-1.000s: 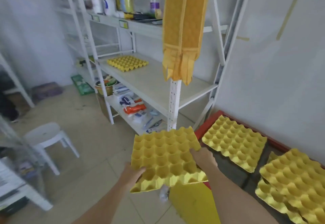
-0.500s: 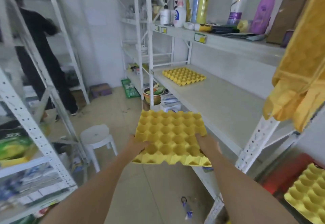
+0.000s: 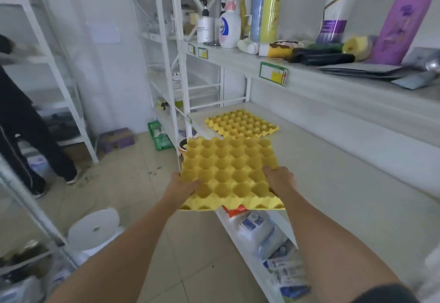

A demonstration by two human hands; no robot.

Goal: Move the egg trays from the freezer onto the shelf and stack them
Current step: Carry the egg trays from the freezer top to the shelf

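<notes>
I hold a yellow egg tray [image 3: 228, 169] level in front of me, over the front edge of the white middle shelf [image 3: 333, 179]. My left hand [image 3: 182, 185] grips its near left corner, thumb on top. My right hand [image 3: 278, 179] grips its near right side, fingers curled over the cups. A second yellow egg tray [image 3: 241, 124] lies flat on the same shelf, farther back and left, apart from the held one. The freezer is out of view.
Bottles and packets [image 3: 269, 17] crowd the upper shelf. The lowest shelf [image 3: 269, 238] holds packaged goods. A white stool [image 3: 95, 229] stands on the floor at left. A person in dark clothes [image 3: 21, 121] stands by the left rack. A green basket [image 3: 159, 136] sits on the floor.
I have turned left from the freezer toward the shelf and moved closer. The held tray has travelled forward, now over the shelf's front edge, nearer the tray lying there.
</notes>
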